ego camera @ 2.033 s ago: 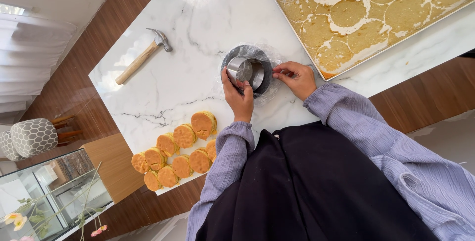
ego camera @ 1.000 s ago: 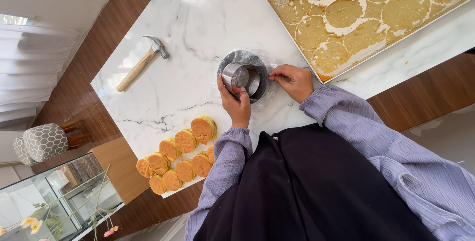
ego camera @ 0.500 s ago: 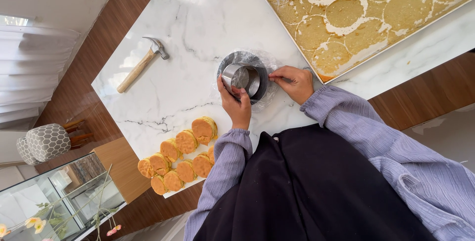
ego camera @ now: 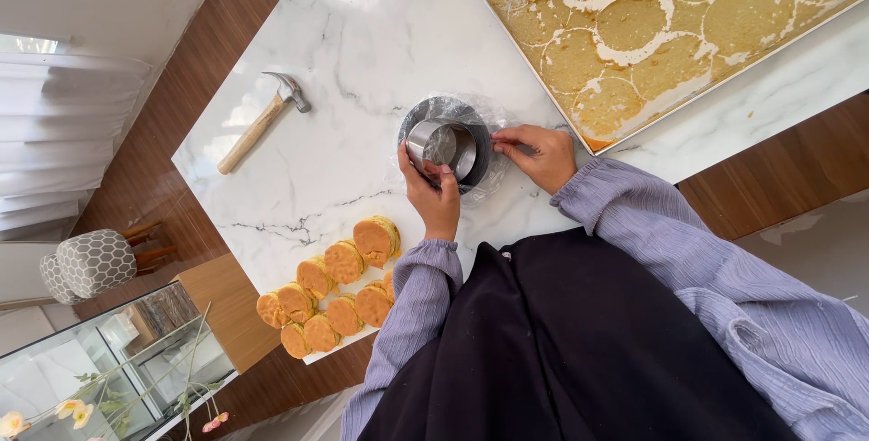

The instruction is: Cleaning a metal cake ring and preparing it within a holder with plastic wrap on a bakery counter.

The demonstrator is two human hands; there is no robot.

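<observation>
A white marble bench with grey veins stands over a dark wooden floor. Near its middle, the left hand has its fingers clamped on the rim of a shiny round metal cutter ring, which sits on a dark round plate wrapped in clear plastic film. The right hand rests just beside it, fingers together pinching the film's edge. Beyond lies a large metal tray of golden sponge cake with circles cut out. Round cake discs cluster at the bench's near edge; a wooden-handled hammer lies well apart.
</observation>
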